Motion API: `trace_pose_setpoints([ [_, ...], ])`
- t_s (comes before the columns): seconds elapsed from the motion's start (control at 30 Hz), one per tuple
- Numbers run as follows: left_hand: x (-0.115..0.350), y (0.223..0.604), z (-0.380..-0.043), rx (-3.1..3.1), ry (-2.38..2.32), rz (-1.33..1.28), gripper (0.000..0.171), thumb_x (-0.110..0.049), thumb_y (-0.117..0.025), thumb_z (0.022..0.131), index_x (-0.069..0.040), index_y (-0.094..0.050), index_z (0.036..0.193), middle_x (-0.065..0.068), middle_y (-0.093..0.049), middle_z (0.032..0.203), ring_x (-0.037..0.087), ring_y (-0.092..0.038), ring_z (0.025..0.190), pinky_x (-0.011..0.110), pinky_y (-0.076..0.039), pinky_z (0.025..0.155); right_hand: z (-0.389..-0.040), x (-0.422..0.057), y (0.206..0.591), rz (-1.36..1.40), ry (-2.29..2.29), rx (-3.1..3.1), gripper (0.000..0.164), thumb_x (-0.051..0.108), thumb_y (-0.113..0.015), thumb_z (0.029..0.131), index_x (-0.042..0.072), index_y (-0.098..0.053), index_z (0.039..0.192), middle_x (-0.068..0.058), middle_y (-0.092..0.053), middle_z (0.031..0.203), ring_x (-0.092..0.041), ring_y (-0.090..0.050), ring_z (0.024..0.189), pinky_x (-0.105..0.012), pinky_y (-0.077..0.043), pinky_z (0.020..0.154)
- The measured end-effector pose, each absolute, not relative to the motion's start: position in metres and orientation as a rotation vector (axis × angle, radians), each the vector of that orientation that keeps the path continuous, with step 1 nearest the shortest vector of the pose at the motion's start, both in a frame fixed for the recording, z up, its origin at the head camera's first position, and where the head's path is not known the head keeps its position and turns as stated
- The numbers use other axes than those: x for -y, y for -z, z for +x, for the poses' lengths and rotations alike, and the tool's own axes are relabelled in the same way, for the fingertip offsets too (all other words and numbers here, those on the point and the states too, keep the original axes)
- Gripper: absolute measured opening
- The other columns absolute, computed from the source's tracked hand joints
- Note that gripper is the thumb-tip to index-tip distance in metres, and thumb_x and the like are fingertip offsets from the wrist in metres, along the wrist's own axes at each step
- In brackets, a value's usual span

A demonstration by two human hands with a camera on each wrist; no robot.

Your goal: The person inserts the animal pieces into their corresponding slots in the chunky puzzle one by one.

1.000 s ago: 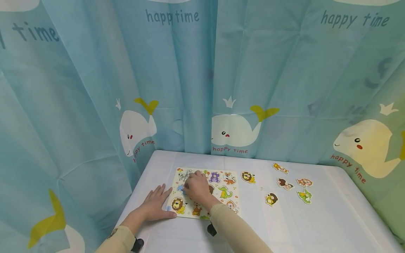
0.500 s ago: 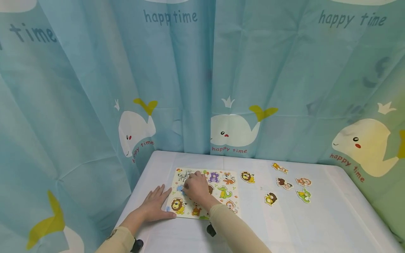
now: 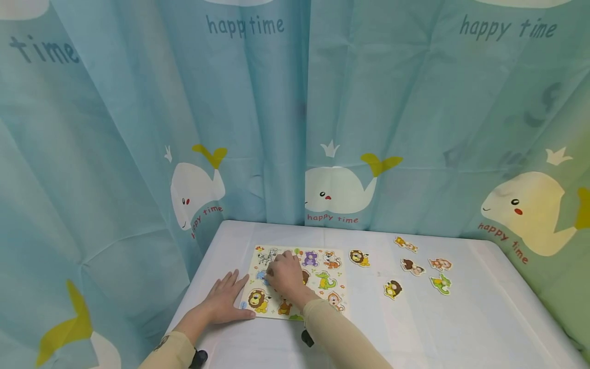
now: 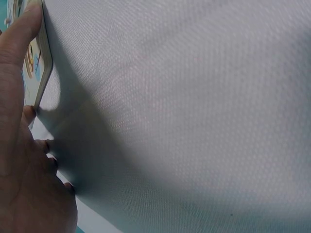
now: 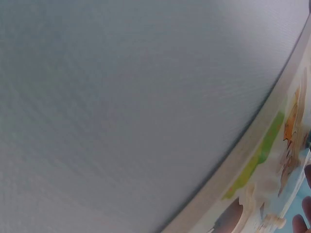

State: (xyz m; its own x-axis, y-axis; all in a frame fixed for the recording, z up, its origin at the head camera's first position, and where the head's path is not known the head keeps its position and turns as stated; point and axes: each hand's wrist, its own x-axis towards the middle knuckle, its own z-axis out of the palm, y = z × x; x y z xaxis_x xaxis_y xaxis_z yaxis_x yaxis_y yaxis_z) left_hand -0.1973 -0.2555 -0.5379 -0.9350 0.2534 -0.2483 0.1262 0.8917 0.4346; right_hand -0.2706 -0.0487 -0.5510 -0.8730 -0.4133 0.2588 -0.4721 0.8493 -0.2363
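An animal puzzle board (image 3: 255, 311) lies flat toward the left of the table. My left hand (image 3: 224, 300) rests beside it with fingers spread; in the left wrist view the thumb (image 4: 19, 36) presses on the board's edge. My right hand (image 3: 286, 274) reaches over the board, fingers bent down beside the blue elephant (image 3: 261, 275). Its fingertips are hidden in the head view, and I cannot tell whether they pinch a piece. Around it show the zebra (image 3: 267, 256), purple hippo (image 3: 310, 259) and lion picture (image 3: 258, 301). Only a few right fingertips enter the right wrist view.
Right of the board, loose animal pieces lie on the white-covered table (image 3: 461, 328): a lion piece (image 3: 359, 258), hedgehog piece (image 3: 393, 289), ostrich piece (image 3: 412, 267), crocodile piece (image 3: 441, 283), monkey piece (image 3: 440, 264) and orange animal piece (image 3: 406, 244). A blue whale-print curtain (image 3: 258, 128) hangs behind.
The head view has shifted slightly, moving the scene a little to the left. Both hands and the pieces keep their places relative to the board.
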Motion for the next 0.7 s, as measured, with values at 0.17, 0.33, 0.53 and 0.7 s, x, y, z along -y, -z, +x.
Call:
trace_pose_setpoints([
  [0.17, 0.255, 0.535, -0.196, -2.765, -0.594, 0.288, 0.110, -0.068, -0.077, 0.077, -0.009, -0.034, 0.160, 0.025, -0.019, 0.167, 0.045, -0.012, 0.154, 0.063, -0.010, 0.123, -0.269, 0.049, 0.553, 0.678, -0.419, 2.822, 0.013, 0.036, -0.080, 0.090, 0.023, -0.081, 0.089, 0.008, -0.063, 0.087, -0.015, -0.047, 0.090, -0.036, -0.044, 0.082],
  [0.33, 0.255, 0.538, -0.198, -2.753, -0.605, 0.286, 0.113, -0.071, -0.076, 0.076, -0.008, -0.033, 0.161, 0.025, -0.017, 0.167, 0.045, -0.010, 0.154, 0.063, -0.008, 0.124, -0.266, 0.047, 0.553, 0.705, -0.422, 2.807, 0.013, 0.035, -0.078, 0.092, 0.023, -0.082, 0.092, 0.007, -0.064, 0.089, -0.015, -0.046, 0.092, -0.034, -0.045, 0.081],
  [0.53, 0.258, 0.551, -0.200, -2.783, -0.628, 0.288, 0.115, -0.074, -0.074, 0.075, -0.009, -0.034, 0.160, 0.023, -0.018, 0.167, 0.044, -0.009, 0.154, 0.062, -0.007, 0.124, -0.262, 0.039, 0.551, 0.799, -0.407, 2.792, 0.013, 0.034, -0.074, 0.094, 0.026, -0.083, 0.101, 0.008, -0.066, 0.097, -0.014, -0.048, 0.094, -0.033, -0.046, 0.081],
  [0.7, 0.258, 0.554, -0.201, -2.807, -0.664, 0.301, 0.116, -0.074, -0.076, 0.073, -0.007, -0.037, 0.158, 0.026, -0.021, 0.166, 0.047, -0.012, 0.153, 0.065, -0.009, 0.123, -0.262, 0.027, 0.548, 0.831, -0.449, 2.777, 0.017, 0.031, -0.073, 0.095, 0.025, -0.080, 0.110, 0.004, -0.068, 0.107, -0.018, -0.053, 0.104, -0.038, -0.049, 0.088],
])
